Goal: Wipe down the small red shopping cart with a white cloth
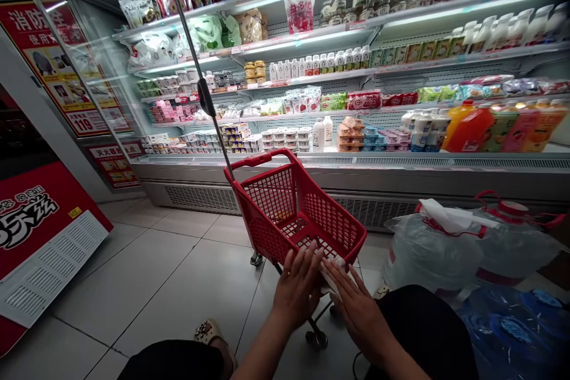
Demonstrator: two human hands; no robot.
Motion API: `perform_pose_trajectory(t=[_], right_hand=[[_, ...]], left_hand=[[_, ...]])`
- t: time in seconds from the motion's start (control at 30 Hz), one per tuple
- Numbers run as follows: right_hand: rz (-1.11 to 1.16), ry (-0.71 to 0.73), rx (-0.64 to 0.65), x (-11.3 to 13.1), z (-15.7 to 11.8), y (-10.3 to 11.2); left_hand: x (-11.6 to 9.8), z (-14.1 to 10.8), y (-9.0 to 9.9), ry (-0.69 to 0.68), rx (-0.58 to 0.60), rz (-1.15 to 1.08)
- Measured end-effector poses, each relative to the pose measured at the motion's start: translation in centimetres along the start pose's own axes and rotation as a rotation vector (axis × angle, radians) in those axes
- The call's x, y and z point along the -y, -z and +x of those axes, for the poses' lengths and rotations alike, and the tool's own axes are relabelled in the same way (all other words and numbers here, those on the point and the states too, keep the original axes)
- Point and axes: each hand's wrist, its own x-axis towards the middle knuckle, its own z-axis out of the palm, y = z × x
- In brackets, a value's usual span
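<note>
A red plastic shopping cart stands in front of me, its basket bare inside. My left hand lies at the near rim with its fingers stretched out and nothing visible in them. Beside it my right hand presses a crumpled white tissue against the same rim, fingers long and close together. Both palms face down, so what lies under them is hidden. The cart's far handle is raised toward the fridge.
An open refrigerated shelf with dairy and drinks runs across the back. Large clear water jugs with white paper on top, and blue water bottles, stand at the right. A red freezer is at left. A thin pole slants upward by the cart.
</note>
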Motion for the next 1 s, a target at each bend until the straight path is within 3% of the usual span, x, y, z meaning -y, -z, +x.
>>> perform_pose_trajectory(t=[0.13, 0.27, 0.4, 0.6, 0.8, 0.9, 1.0], right_hand=[[0.002, -0.041, 0.071, -4.2, 0.2, 0.9], [0.020, -0.206, 0.005, -7.0, 1.2, 0.7], [0.051, -0.320, -0.041, -5.6, 1.3, 0.0], [-0.027, -0.302, -0.072, -1.2, 0.2, -0.3], [-0.143, -0.205, -0.124, 0.2, 3.8, -0.7], [-0.153, -0.191, -0.124, -0.2, 4.5, -0.4], [-0.159, -0.204, -0.089, -1.8, 3.0, 0.3]], left_hand=[[3.7, 2.0, 0.9, 0.059, 0.049, 0.008], [4.0, 3.1, 0.7, 0.046, 0.075, 0.026], [2.0, 3.4, -0.2, 0.105, 0.048, 0.056], [-0.3, 3.2, -0.9, 0.164, 0.026, 0.073], [-2.3, 3.3, -1.5, 0.183, 0.003, 0.087], [-1.5, 3.4, -1.2, 0.087, 0.009, 0.106], [1.3, 3.2, -0.1, 0.043, 0.005, 0.106]])
